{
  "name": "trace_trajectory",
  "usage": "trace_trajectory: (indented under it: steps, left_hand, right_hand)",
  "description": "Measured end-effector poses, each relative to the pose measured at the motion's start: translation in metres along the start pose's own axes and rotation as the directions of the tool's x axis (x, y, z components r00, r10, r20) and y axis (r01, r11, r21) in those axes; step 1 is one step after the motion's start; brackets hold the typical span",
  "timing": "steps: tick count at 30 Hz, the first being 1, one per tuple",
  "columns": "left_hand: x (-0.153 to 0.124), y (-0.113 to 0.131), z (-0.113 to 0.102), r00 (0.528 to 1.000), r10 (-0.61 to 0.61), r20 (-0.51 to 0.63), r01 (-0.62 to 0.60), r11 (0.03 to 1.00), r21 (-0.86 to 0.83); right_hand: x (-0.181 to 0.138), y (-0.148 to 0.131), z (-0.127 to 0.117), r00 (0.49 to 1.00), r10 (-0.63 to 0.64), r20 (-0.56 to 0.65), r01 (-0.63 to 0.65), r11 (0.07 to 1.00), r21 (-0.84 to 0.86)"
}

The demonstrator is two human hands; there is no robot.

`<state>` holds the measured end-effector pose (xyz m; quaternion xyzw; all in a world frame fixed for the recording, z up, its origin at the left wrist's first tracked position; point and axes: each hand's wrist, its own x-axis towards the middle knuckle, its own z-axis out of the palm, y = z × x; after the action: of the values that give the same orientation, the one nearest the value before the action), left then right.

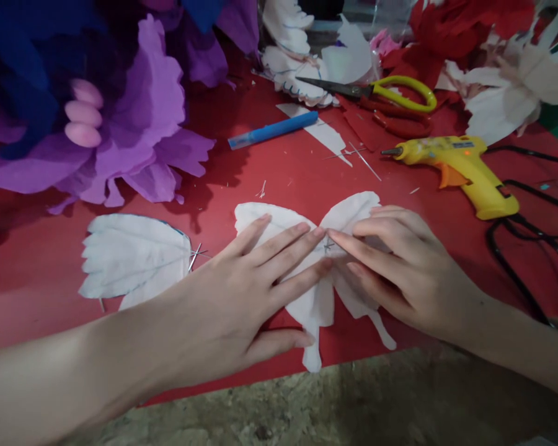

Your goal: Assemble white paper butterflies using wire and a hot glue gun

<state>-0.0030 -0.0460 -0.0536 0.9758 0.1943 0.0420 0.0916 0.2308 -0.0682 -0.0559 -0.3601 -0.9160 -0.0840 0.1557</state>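
A white paper butterfly [309,303] with two tails lies near the table's front edge. Flat across its left wings rests my left hand [265,279], fingers stretched out and the thumb by the lower tail. My right hand [413,266] lies over the right wings, its index fingertip touching the middle and its thumb apart from it. Short thin wires [328,246] show at the butterfly's centre between my fingertips. Left of it, partly under my left forearm, is another white paper butterfly piece [134,254] with wires at its inner end.
On the red table [260,176] lie a blue pen [274,130], yellow-handled scissors [402,93], a second red-handled pair [402,121] and a yellow glue gun [465,167] with a black cord [497,254]. Large purple paper flowers [144,118] fill the back left; white paper flowers [506,93] stand back right.
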Motion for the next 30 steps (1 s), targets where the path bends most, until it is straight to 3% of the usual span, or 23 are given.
trace_trajectory:
  steps: [15,26,30]
  left_hand:
    - [-0.001,0.000,0.001,1.000,0.025,0.003,-0.025,1.000,0.003]
    - [0.000,0.001,-0.006,0.999,0.037,0.018,-0.037,0.999,0.000]
    - [-0.005,-0.008,-0.027,0.988,0.072,-0.134,-0.067,0.997,0.040]
  right_hand:
    - [0.011,-0.004,-0.005,0.996,-0.090,0.010,0.090,0.994,-0.060]
    - [0.004,-0.003,0.005,0.993,0.015,-0.117,0.001,0.991,0.136]
    - [0.003,-0.002,0.006,0.990,0.038,-0.138,-0.021,0.992,0.122]
